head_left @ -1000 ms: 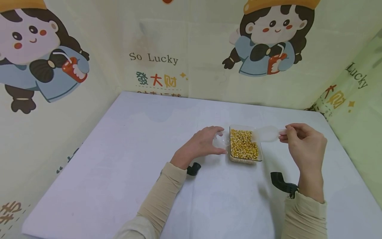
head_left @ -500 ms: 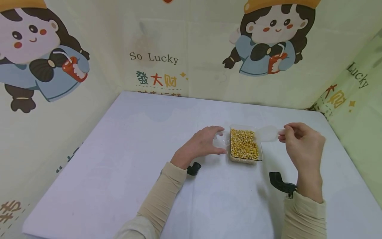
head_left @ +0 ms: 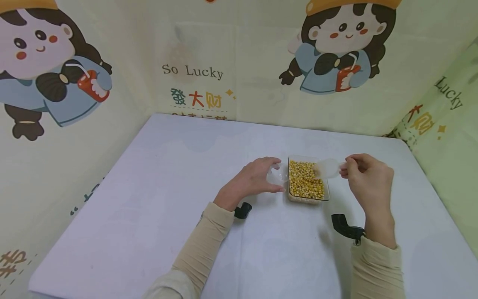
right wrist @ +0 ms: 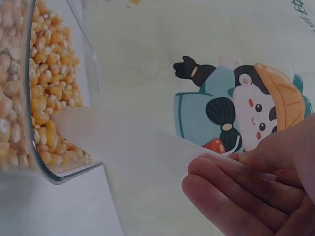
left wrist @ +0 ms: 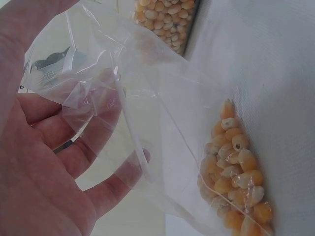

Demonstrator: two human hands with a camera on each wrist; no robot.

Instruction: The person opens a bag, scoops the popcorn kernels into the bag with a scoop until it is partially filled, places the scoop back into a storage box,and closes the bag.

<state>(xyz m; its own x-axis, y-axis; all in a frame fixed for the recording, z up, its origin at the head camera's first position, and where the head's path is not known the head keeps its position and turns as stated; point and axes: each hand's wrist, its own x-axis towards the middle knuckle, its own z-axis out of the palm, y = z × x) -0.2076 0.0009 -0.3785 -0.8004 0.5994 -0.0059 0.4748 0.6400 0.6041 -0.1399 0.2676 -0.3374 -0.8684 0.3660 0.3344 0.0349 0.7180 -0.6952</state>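
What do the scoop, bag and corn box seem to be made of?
Scoop: probably plastic, cloudy white and matte. Bag: likely thin plastic film, see-through with glossy creases. Box: transparent and smooth with a shiny rim, so glass or hard plastic.

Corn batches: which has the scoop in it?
The kernels in the rigid box; the scoop dips into them. The other kernels lie in the crinkled bag.

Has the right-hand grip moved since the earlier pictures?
Yes: in the head view, the right-hand grip has moved left, closer to the stationary corn container.
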